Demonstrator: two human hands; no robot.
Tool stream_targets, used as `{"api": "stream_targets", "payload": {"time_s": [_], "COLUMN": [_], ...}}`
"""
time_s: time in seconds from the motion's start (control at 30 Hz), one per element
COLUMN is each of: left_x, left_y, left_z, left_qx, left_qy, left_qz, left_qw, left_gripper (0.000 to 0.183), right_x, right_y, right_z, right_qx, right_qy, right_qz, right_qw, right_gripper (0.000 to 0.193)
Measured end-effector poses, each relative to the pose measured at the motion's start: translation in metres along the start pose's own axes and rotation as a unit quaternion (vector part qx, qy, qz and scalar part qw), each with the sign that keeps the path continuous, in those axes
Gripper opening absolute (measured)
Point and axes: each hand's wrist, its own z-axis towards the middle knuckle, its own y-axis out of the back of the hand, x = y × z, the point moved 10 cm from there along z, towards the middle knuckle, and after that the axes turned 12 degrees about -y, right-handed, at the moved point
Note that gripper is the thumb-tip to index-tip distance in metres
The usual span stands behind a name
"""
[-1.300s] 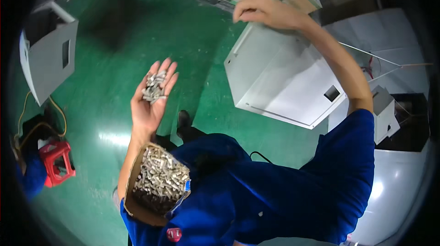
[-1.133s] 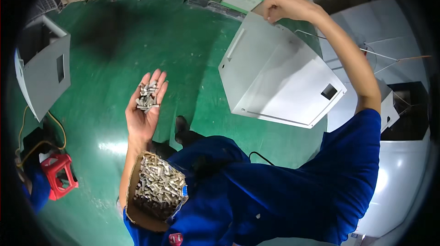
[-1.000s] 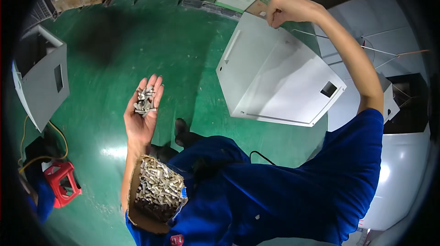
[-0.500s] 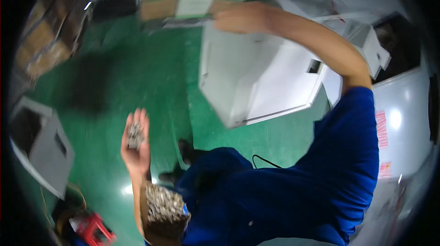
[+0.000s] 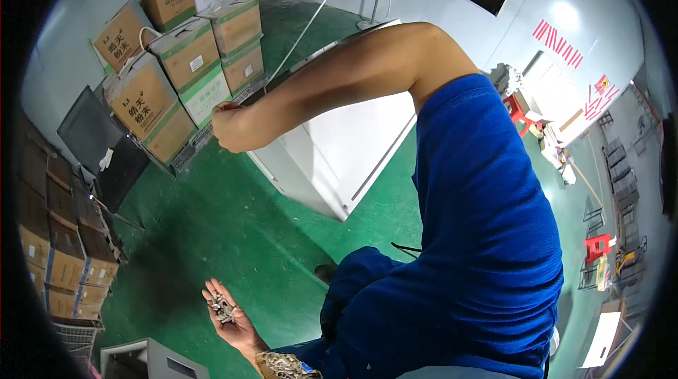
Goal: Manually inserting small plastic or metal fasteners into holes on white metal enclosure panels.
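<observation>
My left hand [image 5: 236,326] is turned palm up, cradling a pile of small grey-white pieces [image 5: 223,309]; their exact kind is too small to tell. At its wrist is an open container of similar pieces [image 5: 286,363]. My right arm reaches across a large white metal cabinet [image 5: 353,142]. At the cabinet's far left corner, my right hand [image 5: 244,128] is closed with its fingertips pinched together. Whatever lies between those fingertips is hidden.
Stacked cardboard boxes [image 5: 187,54] stand beyond my right hand, with more boxes [image 5: 70,238] along the left. A thin white rod [image 5: 311,22] slants up behind the cabinet. A grey metal housing [image 5: 152,361] sits at the lower left. Red stools [image 5: 599,245] stand at right.
The view has swung, showing more of the room. My right hand now appears lower and farther left, by the cabinet's corner. My left hand still bears the small pieces.
</observation>
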Motion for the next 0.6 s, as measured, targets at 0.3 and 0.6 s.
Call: {"api": "stream_targets", "payload": {"time_s": [0.3,0.6], "left_x": [0.000,-0.016], "left_y": [-0.005,0.006], "left_z": [-0.001,-0.013], "left_qx": [-0.038,-0.129], "left_qy": [-0.019,-0.086], "left_qz": [0.022,0.111], "left_qw": [0.999,0.982], "left_gripper": [0.039,0.036], "right_x": [-0.020,0.051], "right_y": [-0.047,0.198], "right_z": [-0.009,-0.008], "right_qx": [-0.055,-0.415], "right_qy": [-0.055,-0.003], "right_qz": [-0.042,0.519], "right_qw": [0.996,0.748], "right_gripper": [0.015,0.033]}}
